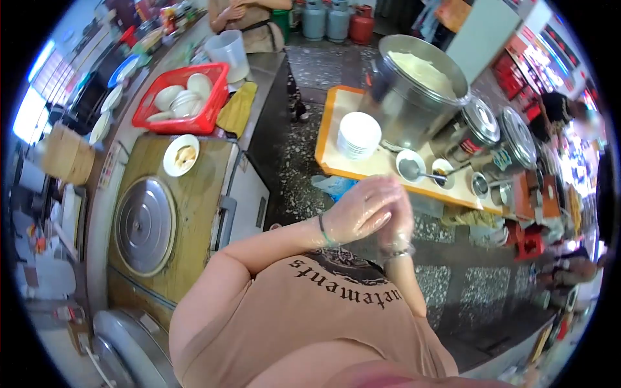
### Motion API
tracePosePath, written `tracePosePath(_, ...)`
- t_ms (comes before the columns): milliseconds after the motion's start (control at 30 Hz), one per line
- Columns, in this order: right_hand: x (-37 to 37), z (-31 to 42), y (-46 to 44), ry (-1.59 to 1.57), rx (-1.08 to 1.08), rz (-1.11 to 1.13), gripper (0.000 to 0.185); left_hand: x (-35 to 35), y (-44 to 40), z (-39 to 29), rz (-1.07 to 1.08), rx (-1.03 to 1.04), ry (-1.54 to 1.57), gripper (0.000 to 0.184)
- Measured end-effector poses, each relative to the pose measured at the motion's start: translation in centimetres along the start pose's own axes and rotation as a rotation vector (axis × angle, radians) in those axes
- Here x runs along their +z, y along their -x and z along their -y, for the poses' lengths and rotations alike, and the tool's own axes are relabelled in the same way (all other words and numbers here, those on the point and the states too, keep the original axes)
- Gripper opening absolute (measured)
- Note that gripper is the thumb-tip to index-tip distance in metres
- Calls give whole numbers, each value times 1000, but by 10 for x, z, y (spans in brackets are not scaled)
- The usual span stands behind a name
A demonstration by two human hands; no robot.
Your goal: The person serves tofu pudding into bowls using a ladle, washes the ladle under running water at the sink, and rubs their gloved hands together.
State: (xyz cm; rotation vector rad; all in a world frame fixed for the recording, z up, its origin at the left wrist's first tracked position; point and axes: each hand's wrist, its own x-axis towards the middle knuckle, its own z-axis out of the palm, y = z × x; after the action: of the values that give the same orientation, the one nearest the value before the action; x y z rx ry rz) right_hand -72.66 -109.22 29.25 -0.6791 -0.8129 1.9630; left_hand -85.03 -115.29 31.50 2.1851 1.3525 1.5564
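Note:
My left hand (356,210) and my right hand (400,223) are raised in front of my chest, pressed against each other. Both wear clear, thin plastic gloves. Their fingers look stretched out and are slightly blurred; anything between the palms is hidden. Beyond them on the table stand a white bowl with a ladle (410,166) and a small bowl of dark sauce (443,173) with a spoon. Behind these are a stack of white bowls (359,134) and a large steel pot (407,110) holding a pale, smooth mass (424,74).
Lidded steel pots (517,139) line the table's right side. On my left, a wooden counter (145,155) bears a round metal lid (144,226), a bowl with pale food (181,156) and a red basket (217,97) of bowls. Another person (259,29) stands beyond the steel counter. Gas cylinders (337,22) stand behind.

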Motion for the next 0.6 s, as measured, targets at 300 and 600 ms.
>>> tracePosePath(300, -1, -48, 0, 568, -86, 484, 35, 24, 19, 3, 166, 109, -109, 53)
tracePosePath(600, -11, -54, -5, 939, -146, 617, 34, 34, 23, 5, 188, 43, -26, 38)
